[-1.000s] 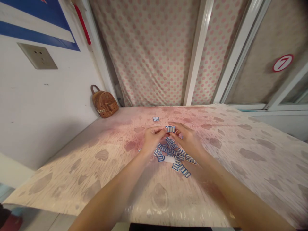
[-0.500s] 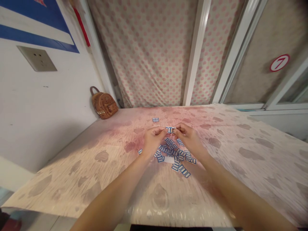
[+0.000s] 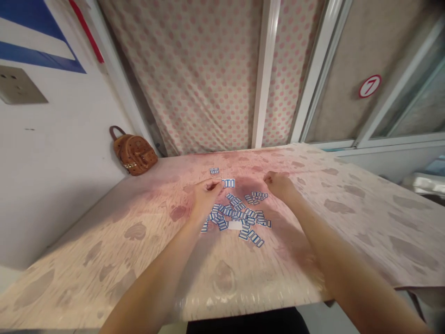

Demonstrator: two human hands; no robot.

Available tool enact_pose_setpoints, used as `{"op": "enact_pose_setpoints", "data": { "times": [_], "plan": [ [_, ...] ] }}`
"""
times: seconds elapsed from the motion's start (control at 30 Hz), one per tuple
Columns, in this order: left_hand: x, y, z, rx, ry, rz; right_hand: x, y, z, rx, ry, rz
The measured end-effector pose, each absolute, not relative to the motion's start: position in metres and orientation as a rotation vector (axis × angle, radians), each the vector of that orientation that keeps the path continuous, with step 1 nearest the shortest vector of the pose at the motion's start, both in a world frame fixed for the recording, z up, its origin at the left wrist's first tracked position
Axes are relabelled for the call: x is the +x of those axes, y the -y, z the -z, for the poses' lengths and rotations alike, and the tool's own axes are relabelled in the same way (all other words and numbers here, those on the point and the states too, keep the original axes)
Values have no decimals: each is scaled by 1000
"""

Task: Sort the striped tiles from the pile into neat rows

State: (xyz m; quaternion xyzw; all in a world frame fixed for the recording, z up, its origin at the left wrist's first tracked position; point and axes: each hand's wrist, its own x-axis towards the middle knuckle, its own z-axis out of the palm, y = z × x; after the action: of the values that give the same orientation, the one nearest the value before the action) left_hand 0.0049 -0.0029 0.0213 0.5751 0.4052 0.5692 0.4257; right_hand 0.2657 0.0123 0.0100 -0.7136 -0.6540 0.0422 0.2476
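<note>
Between the thumb and fingers of my left hand [image 3: 205, 192] is a small blue-and-white card [image 3: 228, 183], flat and printed with blue-edged bars. My right hand [image 3: 280, 184] is off to the right, apart from the card, its fingers curled together; whether anything is in them I cannot see. Below and between both hands lies a loose heap of similar cards [image 3: 238, 214], overlapping at many angles. One plain white piece [image 3: 235, 225] rests at the heap's near side. Just beyond my left hand, a few more cards [image 3: 214, 171] lie together.
A patterned cloth [image 3: 139, 260] covers the table. A brown mini backpack [image 3: 135, 153] stands at the far left corner by the wall. Behind the table hangs a dotted curtain [image 3: 194, 74], with white window frames to the right.
My right hand has let go of the card and moved away to the right. The left hand still holds it. The view has turned slightly to the right.
</note>
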Motion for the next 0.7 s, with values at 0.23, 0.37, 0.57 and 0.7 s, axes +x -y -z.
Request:
{"op": "enact_pose_setpoints", "data": {
  "times": [0.23,0.37,0.57,0.7],
  "plan": [
    [2,-1,-20,1392,-1054,-1440,267,-9,-5,-2160,2004,-194],
    [1,-3,-17,1415,-1049,-1428,260,-7,-7,-2180,2035,-231],
    [2,-6,-12,1389,-1034,-1430,257,-5,-17,-2101,1956,-188],
    [3,-5,-15,1405,-1032,-1439,250,-1,-27,-1648,1786,-351]
  ]
}}
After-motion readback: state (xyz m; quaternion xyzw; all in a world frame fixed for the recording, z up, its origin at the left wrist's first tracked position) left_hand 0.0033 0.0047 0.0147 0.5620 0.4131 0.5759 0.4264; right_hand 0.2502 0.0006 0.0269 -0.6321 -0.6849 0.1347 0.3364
